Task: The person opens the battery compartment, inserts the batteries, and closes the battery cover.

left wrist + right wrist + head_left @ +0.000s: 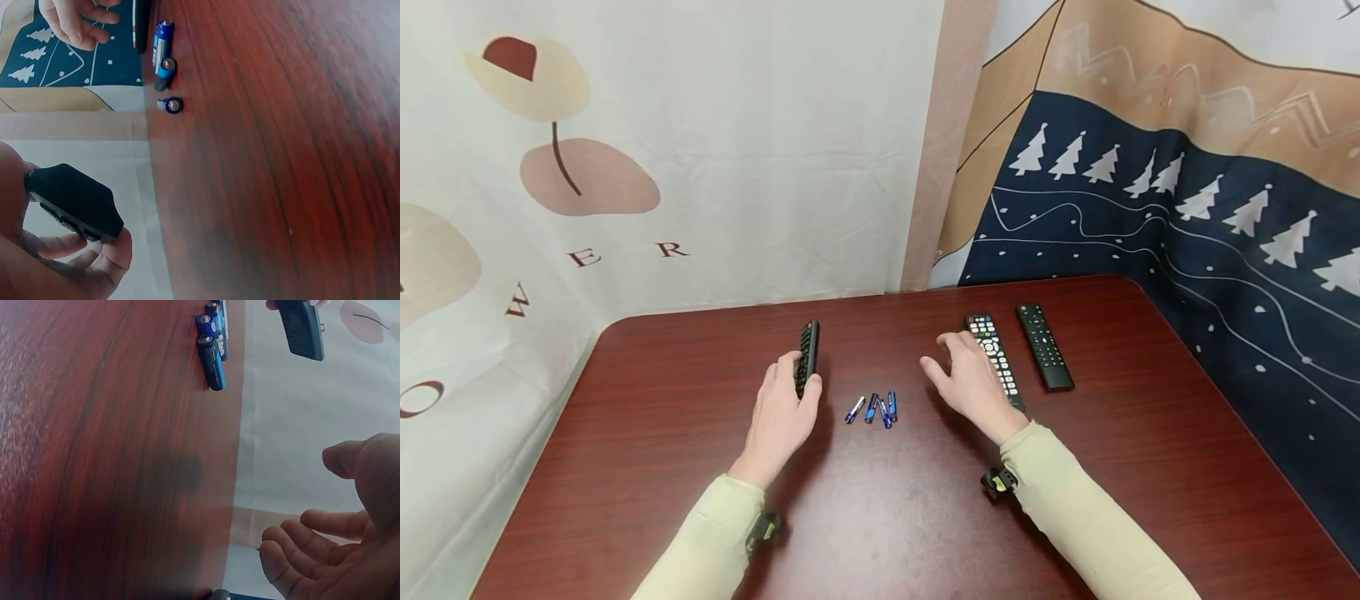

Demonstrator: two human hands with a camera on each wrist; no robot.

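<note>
My left hand (781, 417) grips a black remote control (807, 354), thumb on one side and fingers on the other. In the left wrist view that remote (78, 197) is held up off the table, its buttons facing the fingers. My right hand (970, 379) hovers with relaxed, slightly bent fingers and holds nothing. Behind it, partly covered in the head view, lies a black remote with white buttons (1006, 367). Between the hands lie several small blue and silver batteries (871, 408), seen also as batteries (212, 356) in the right wrist view.
A second black remote (1045, 348) lies at the right, beside the white-buttoned one. The dark red wooden table (880, 517) ends at the back against a pale printed curtain (775, 167). A navy cloth with white trees (1225, 250) hangs along the right side.
</note>
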